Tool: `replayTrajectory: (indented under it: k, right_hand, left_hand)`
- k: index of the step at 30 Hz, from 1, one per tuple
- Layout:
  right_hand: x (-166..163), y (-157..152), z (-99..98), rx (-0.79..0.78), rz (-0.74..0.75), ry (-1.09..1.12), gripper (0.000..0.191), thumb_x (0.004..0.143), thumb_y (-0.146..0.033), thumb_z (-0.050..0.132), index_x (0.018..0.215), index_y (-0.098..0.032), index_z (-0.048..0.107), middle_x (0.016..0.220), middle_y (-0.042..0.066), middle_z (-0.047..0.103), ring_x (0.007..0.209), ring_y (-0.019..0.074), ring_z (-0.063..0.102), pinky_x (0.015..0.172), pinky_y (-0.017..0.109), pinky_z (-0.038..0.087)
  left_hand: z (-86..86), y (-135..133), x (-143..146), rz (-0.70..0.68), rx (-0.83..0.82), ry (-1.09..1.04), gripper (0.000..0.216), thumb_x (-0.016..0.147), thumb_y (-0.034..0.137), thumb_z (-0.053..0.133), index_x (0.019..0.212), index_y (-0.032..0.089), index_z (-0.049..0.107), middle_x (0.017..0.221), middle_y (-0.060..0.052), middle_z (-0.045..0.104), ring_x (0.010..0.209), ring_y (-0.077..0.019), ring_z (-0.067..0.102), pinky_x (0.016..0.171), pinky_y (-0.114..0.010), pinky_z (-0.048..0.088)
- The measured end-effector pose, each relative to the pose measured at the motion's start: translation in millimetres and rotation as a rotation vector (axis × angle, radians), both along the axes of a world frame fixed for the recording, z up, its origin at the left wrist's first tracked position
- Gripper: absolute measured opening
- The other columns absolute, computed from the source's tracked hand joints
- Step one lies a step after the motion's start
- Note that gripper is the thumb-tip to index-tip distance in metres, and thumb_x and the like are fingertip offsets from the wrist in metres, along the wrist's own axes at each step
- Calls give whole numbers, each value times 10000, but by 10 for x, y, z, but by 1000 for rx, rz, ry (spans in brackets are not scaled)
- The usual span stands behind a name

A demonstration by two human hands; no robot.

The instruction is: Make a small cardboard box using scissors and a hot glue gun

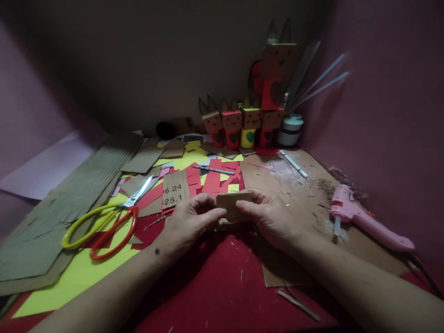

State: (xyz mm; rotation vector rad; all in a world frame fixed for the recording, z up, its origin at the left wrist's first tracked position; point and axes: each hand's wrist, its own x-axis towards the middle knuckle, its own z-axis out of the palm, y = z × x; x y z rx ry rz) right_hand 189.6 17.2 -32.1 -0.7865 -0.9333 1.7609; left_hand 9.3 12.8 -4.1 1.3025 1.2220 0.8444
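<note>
In the head view, a small folded-looking piece of brown cardboard (233,203) is held up in front of me between both hands. My right hand (272,215) pinches its right side, thumb on the near face and fingers behind. At the left edge, the thumb and curled fingers of my left hand (194,217) close on it. Scissors (130,203) with one yellow and one red handle lie partly open to the left of my left hand. A cardboard piece printed with numbers (173,189) lies just beyond that hand.
Red paper scraps (213,175), a pencil (213,169) and corrugated cardboard sheets (76,199) cover the left and middle. A pink glue gun (367,219) lies right, near a white marker (293,164). Several cardboard animal figures (231,129) stand behind, beside a pale jar (290,129).
</note>
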Motion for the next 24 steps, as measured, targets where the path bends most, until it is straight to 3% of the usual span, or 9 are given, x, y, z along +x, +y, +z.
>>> replayTrajectory:
  k: [5,9,13,18,24]
  right_hand:
    - [40,-11,44,-71,39,-24,254,625,-226,869,819,-156,722,719,47,709,633,168,673,655,306,526]
    - [65,-39,96,-92,75,-155,267,616,-245,883,739,-159,662,648,44,684,548,166,636,523,271,459]
    - [45,-67,105,-108,68,-213,241,621,-239,864,755,-145,687,638,38,675,533,146,609,518,263,448]
    - [15,-64,94,-100,-6,-143,226,618,-244,854,746,-152,692,625,35,655,507,137,573,483,269,444]
    - [30,-102,128,-17,103,-310,222,699,-308,821,789,-172,670,625,20,662,505,133,578,450,239,402]
  left_hand:
    - [67,-39,-16,-20,49,40,197,740,310,722,672,173,599,496,32,534,427,-80,426,406,-209,293]
    - [112,-103,-25,-104,35,72,167,771,308,697,697,177,624,560,10,594,472,-112,508,443,-222,368]
    - [126,-124,-10,-139,52,93,130,770,278,701,723,166,655,629,-7,639,528,-123,553,492,-225,414]
    - [112,-114,-25,-159,-42,104,178,784,346,691,719,184,657,487,25,551,394,-115,471,394,-224,326]
    - [117,-140,5,-187,17,137,159,803,317,657,733,175,647,597,5,598,500,-126,519,469,-234,354]
